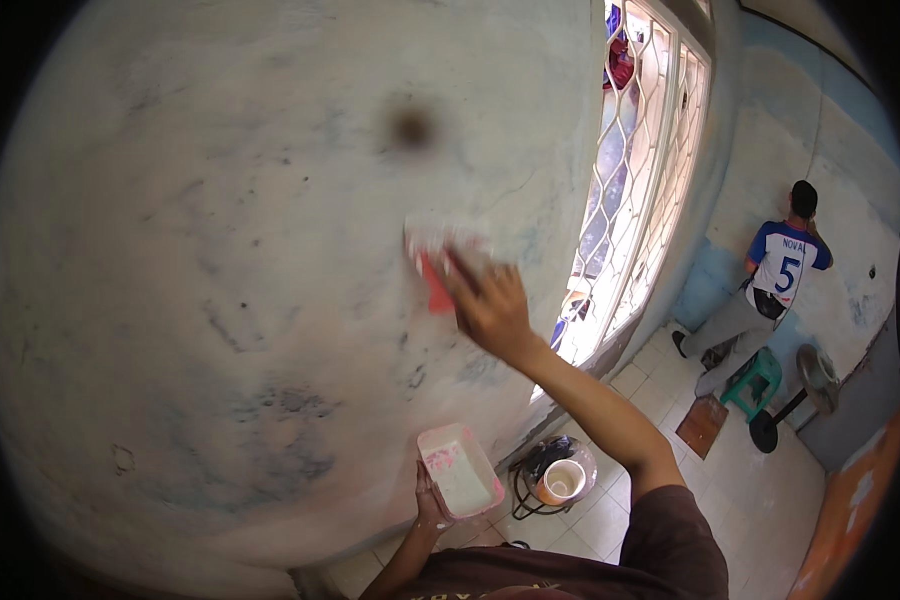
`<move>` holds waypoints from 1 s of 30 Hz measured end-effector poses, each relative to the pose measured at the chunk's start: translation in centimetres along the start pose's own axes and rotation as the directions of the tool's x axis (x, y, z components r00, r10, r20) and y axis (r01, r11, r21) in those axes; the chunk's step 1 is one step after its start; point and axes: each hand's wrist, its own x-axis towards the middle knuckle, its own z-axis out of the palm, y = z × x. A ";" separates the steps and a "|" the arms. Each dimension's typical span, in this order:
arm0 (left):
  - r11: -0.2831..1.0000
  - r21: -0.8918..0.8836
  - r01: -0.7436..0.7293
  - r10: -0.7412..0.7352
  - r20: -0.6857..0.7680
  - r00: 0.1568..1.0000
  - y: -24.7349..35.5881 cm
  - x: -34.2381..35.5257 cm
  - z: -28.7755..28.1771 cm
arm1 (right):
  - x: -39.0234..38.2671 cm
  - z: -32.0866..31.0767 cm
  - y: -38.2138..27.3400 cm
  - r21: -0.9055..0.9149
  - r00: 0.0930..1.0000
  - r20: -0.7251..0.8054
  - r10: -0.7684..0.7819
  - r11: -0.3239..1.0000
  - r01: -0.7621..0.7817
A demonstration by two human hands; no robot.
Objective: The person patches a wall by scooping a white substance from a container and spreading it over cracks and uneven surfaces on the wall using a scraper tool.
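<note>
My right hand point(495, 310) grips a red flat scraper point(436, 282) with a white-smeared blade, held against the mottled off-white wall point(200, 230); the tool is blurred. Lower down, my left hand point(428, 500) holds a pink rectangular tray point(462, 472) with white paste inside and pink smears on it. Right of the tray, a white and orange bucket point(560, 482) rests on a round stool point(523, 500) with dark plastic on it. A blurred dark spot point(411, 127) shows higher in the picture.
A barred window point(640, 200) adjoins the wall on the right. Beyond it, another person point(775, 280) in a white and blue shirt faces the far wall, near a green stool point(755, 380), a pedestal object point(817, 375) and a brown board point(701, 425) on the tiled floor point(615, 530).
</note>
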 end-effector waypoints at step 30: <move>0.963 -0.102 -0.249 0.243 -0.074 0.967 -11.4 -7.1 6.7 | 23.6 -9.4 18.2 0.304 0.921 -0.304 0.244 0.941 -0.149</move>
